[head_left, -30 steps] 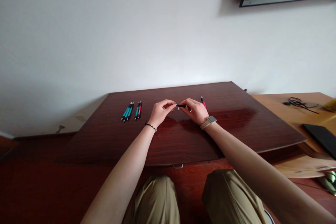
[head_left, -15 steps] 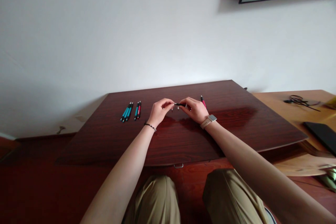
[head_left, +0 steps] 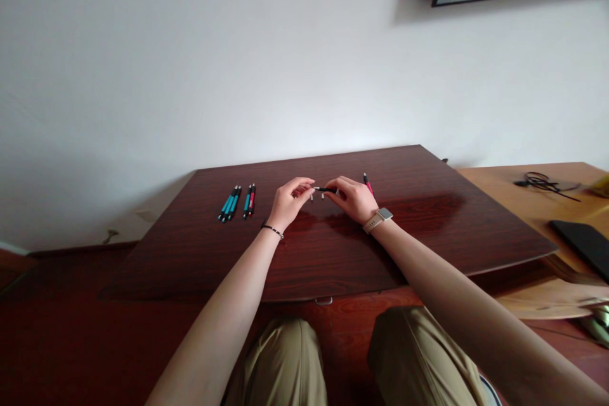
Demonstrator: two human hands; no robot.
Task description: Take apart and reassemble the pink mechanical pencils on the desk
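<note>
A dark pen (head_left: 327, 189) lies level between my hands, its silvery tip pointing left. My right hand (head_left: 353, 198) is closed around its dark barrel, with the rear end hidden in the palm. At the tip end, my left hand (head_left: 288, 200) pinches with thumb and index finger; whether a small part sits between those fingertips is too small to tell. Just below the pen, two small pale pieces, one (head_left: 311, 197) near my left thumb and another (head_left: 322, 196) to its right, rest on the table. A red and black pen (head_left: 368, 181) lies just beyond my right hand.
On the left of the dark wooden table (head_left: 304, 266) lie several blue and black pens (head_left: 229, 203). Beside them are a blue pen (head_left: 247, 202) and a red pen (head_left: 252, 198). A lighter table (head_left: 499, 184) at right bears a coiled cable (head_left: 542, 183) and a black flat device (head_left: 583, 244).
My left fingers have shifted slightly at the pen's tip, the index finger a little higher. My right hand and the pens on the table stay where they were.
</note>
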